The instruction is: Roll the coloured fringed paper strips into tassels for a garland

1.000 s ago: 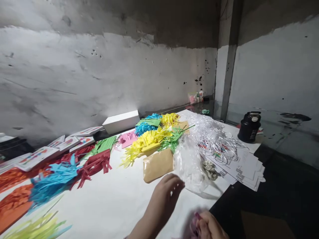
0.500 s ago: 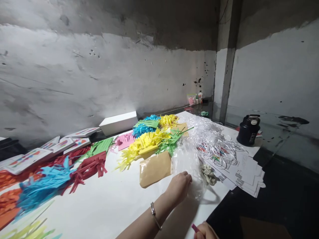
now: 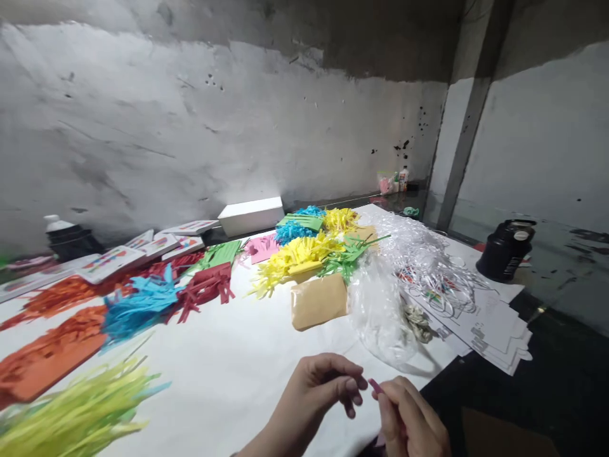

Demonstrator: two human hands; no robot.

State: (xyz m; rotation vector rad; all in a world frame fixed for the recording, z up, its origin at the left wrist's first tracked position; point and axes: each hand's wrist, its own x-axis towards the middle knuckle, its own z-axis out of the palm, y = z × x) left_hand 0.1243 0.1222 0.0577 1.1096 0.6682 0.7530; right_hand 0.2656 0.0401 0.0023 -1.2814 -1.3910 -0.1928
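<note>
Near the bottom centre, my left hand point(image 3: 320, 398) hangs over the white sheet point(image 3: 228, 368) with its fingers apart and nothing seen between them. Just right of it, my right hand point(image 3: 413, 416) pinches a small purple-pink strip point(image 3: 375, 386), whose tip points toward my left fingertips. Beyond the hands lie a brown packet point(image 3: 320, 302) and a clear plastic bag point(image 3: 378, 311). Fringed paper bundles in yellow point(image 3: 299, 257), green point(image 3: 349, 254) and pink point(image 3: 263, 247) are farther back.
On the left are orange point(image 3: 57, 349), blue point(image 3: 140, 304), dark red point(image 3: 207, 289) and yellow-green point(image 3: 80, 409) fringes. White string point(image 3: 409, 247) is piled over printed sheets point(image 3: 495, 327) at right, near a black bottle point(image 3: 505, 251). A white box point(image 3: 251, 217) stands by the wall.
My left hand has left the plastic bag and come back beside my right hand, its fingers now apart. My right hand has risen further into view with the strip. The view has turned left.
</note>
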